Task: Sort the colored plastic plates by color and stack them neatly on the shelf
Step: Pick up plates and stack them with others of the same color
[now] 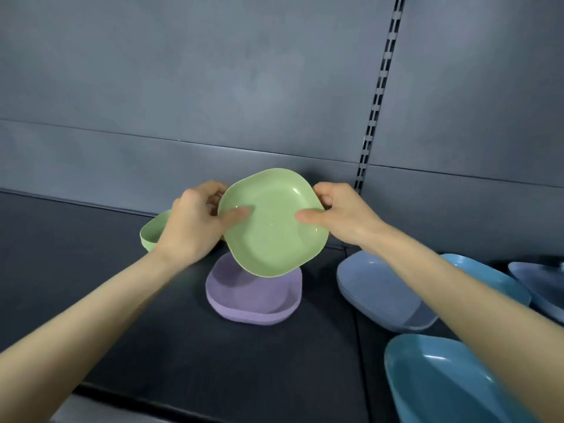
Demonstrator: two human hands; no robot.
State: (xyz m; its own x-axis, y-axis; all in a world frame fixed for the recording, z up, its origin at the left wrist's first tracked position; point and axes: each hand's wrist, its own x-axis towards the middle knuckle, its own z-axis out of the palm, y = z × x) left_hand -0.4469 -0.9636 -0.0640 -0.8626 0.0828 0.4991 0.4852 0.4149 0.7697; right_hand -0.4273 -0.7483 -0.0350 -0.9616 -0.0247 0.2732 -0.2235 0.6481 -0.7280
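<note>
Dark shelf [91, 270]: loose plates are seen across it; sorting is judged part done. At right a teal plate [442, 380] and a slate-blue plate [378, 288] are laid. At centre a purple plate [253, 297] is set flat. Above it a green plate [271, 227] is held tilted in the air. It is gripped at opposite rims by the left hand [195, 227] and right hand [338, 215], thumbs pressed inside, fingers curled behind. A second green plate [151, 236] is partly hidden behind the left hand. Next move, as judged: the held plate is to be carried left, levelled and nested squarely on its match.
</note>
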